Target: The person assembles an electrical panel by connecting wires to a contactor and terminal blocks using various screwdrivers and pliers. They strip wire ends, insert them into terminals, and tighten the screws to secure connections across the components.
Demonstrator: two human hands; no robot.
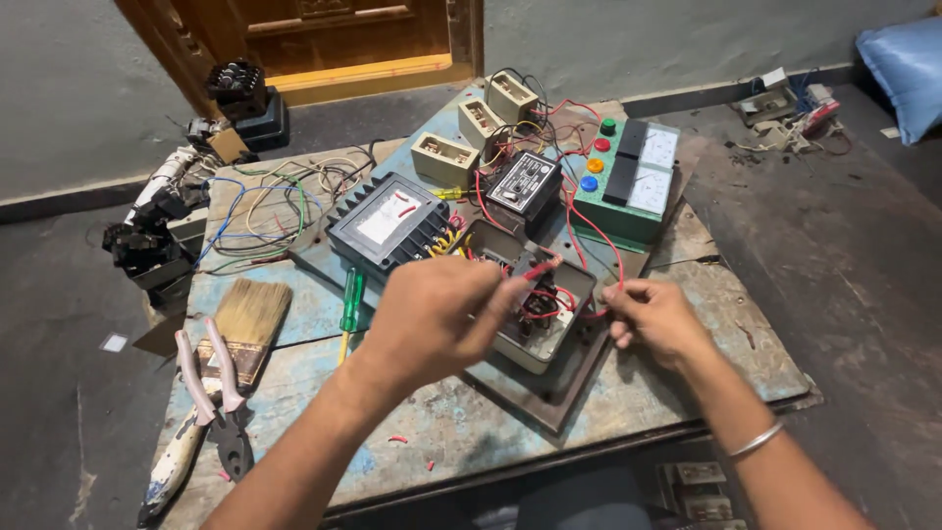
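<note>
Left hand [437,314] pinches a red-handled tool [535,267], right hand [653,316] grips a red wire [589,231], over the half-wired open box [535,324] between them.

My worn wooden table [628,402], its blue paint flaking, carries a paintbrush [240,329], pink-handled pliers [218,393] and a green screwdriver [350,302] on its left side. Further back lie a tangle of loose wires [275,206], a black meter unit [390,224], three beige blocks [476,126] and a green panel box [628,182]. The open switch box [540,314] sits on a dark board [564,393] near the front edge.
</note>
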